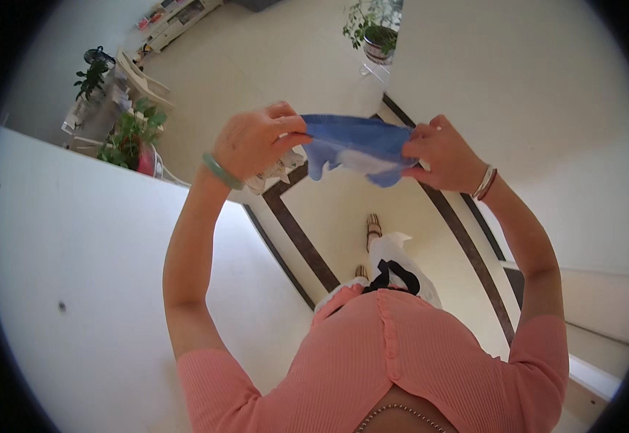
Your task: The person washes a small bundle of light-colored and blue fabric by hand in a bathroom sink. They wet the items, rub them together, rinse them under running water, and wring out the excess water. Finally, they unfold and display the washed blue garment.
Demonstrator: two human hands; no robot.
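Between my two raised hands stretches a limp blue piece [358,133], pulled taut along its upper edge. Its lower part hangs in paler blue lobes, and whether it is cloth or thin plastic I cannot tell. My left hand [260,141], with a pale green bangle at the wrist, pinches its left end. At the right end, the fingers of my right hand [448,155] are closed on it. A crumpled whitish thing [278,172] shows under my left hand; whether that hand holds it is unclear.
White panels rise on my left [105,274] and right [538,94]. Dark strips [296,231] edge the pale floor underfoot. Potted plants [134,141] and a pale chair [141,79] stand at the far left. Another potted plant [379,42] is at the far right.
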